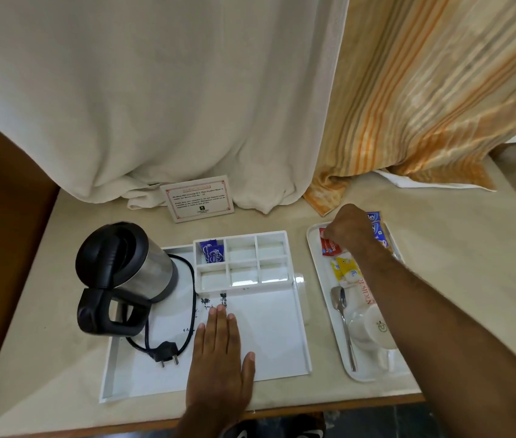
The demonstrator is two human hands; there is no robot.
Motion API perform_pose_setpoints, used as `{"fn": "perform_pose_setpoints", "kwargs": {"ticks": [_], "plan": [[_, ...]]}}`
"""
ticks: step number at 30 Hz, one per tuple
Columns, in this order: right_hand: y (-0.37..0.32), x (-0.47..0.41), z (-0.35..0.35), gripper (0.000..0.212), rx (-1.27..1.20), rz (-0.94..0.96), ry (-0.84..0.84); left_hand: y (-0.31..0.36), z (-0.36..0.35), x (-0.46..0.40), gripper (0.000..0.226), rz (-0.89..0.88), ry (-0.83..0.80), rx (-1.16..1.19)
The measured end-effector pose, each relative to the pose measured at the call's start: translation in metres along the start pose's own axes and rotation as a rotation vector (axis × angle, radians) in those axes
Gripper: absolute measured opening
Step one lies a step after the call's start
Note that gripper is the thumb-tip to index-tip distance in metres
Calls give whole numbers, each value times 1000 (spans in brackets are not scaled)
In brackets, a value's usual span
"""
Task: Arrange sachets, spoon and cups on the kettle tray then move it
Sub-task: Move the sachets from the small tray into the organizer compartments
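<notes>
The right hand [346,230] pinches red sachets [329,245] on the small serving tray [315,245]; several may come up together and spill. Yellow sachets [343,269], spoon [343,324] and cups [373,327] lie nearer than those fingers. The left hand [221,352] rests flat, fingers released, on the kettle tray [275,330], whose far compartment holds blue sachets [212,251].

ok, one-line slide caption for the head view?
Right hand picks red sachets from side tray; left hand steadies kettle tray.
</notes>
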State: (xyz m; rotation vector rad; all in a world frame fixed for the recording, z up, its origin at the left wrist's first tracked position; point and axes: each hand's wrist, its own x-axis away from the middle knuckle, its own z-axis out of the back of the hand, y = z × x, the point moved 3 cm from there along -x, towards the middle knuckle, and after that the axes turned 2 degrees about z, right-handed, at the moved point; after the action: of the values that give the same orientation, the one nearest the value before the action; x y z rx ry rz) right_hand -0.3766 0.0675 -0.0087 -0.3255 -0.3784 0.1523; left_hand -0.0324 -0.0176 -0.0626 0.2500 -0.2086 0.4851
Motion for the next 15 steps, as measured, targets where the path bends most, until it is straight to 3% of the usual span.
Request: {"fn": "perform_pose_setpoints", "kwargs": {"ticks": [9,15], "plan": [[-4,4,-5,33,-54,-34,3,0,-1,1,77,11,-5,-7],[-9,9,-23,38,-110,-15,-10,-1,1,1,77,3,1,4]]}}
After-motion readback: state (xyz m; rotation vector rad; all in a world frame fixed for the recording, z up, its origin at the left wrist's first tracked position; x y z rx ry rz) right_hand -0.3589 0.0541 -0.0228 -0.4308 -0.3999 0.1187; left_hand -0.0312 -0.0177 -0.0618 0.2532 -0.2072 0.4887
